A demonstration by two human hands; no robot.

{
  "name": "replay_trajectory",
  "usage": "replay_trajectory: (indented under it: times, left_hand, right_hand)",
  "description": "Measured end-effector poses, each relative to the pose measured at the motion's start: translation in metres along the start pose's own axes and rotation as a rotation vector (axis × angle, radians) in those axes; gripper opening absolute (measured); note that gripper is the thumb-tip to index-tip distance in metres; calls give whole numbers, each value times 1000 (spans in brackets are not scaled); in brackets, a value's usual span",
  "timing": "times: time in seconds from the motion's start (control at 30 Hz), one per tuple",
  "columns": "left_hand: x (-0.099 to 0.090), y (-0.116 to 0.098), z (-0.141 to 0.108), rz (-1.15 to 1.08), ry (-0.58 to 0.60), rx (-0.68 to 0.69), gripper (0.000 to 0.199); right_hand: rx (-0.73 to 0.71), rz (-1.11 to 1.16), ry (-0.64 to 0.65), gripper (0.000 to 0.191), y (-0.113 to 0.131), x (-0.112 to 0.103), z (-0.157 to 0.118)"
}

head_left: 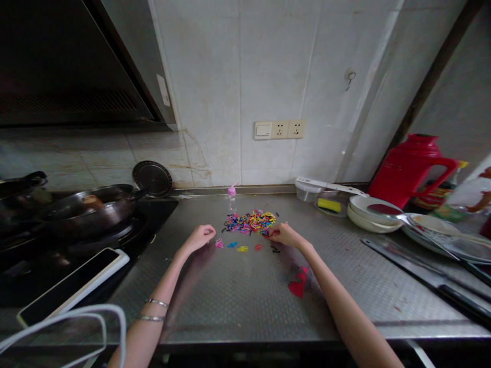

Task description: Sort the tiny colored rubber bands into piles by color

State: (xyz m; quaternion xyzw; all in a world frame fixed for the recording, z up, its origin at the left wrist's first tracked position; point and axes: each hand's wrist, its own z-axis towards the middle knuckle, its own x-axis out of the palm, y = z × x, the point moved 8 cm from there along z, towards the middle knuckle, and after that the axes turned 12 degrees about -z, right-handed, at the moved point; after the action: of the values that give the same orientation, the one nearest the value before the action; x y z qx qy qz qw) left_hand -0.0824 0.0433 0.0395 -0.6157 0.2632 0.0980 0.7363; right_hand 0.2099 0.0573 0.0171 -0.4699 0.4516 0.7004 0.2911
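Note:
A heap of tiny multicoloured loops [251, 221], which look like small elastic bands, lies on the metal counter. In front of it is a row of little groups: pink loops [219, 243], blue loops [232, 245], yellow loops [242, 249], red loops [258, 247] and black loops [275, 249]. My left hand [200, 238] hovers left of the pink group, fingers curled and closed; anything between them is too small to see. At the heap's right edge, my right hand [284, 235] pinches among dark and red loops, its hold unclear. Behind the heap stands a small clear bottle with a pink top [231, 191].
A torn red scrap [298, 282] lies near my right forearm. On the right are a knife [406, 266], bowls [370, 225], a yellow sponge [329, 205] and a red thermos [406, 171]. Leftward are a stove with a pan [86, 214] and a white-edged device [72, 286] with cable.

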Motion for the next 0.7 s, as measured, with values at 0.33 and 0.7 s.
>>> replay_trajectory:
  times: [0.33,0.7]
  left_hand:
    - [19,-20,29,-22,107,43,31]
    - [33,3,53,-80,-20,1,24]
  right_hand:
    - [-4,7,-13,15,2,4,0]
    - [-1,-11,-31,16,7,4,-3]
